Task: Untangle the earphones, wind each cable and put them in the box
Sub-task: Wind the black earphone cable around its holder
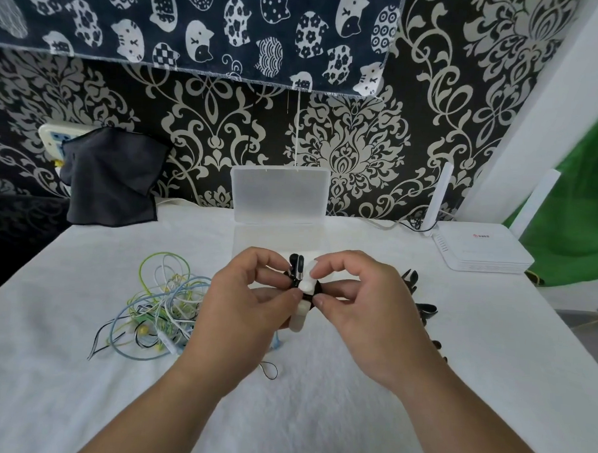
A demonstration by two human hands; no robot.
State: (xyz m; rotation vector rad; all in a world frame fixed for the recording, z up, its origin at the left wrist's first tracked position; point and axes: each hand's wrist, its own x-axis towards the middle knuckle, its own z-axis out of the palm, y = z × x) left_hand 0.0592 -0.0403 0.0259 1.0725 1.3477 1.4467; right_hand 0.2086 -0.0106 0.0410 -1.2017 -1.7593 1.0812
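My left hand [243, 302] and my right hand [359, 304] meet at the middle of the table, both pinching a wound bundle of black earphones [297, 272] with a white strap [302, 310] around it. The two black earbuds stick up between my fingers. A tangled pile of green, blue, white and yellow earphone cables [160, 306] lies to the left of my left hand. The clear plastic box [278, 230] stands just behind my hands, its lid upright against the wall. A thin black loop [269, 370] lies below my left wrist.
Several black clips [424, 307] lie to the right, partly hidden by my right hand. A white router [478, 249] with antennas sits at the back right. A dark cloth [111, 177] hangs at the back left over a wall socket. White cloth covers the table [78, 388].
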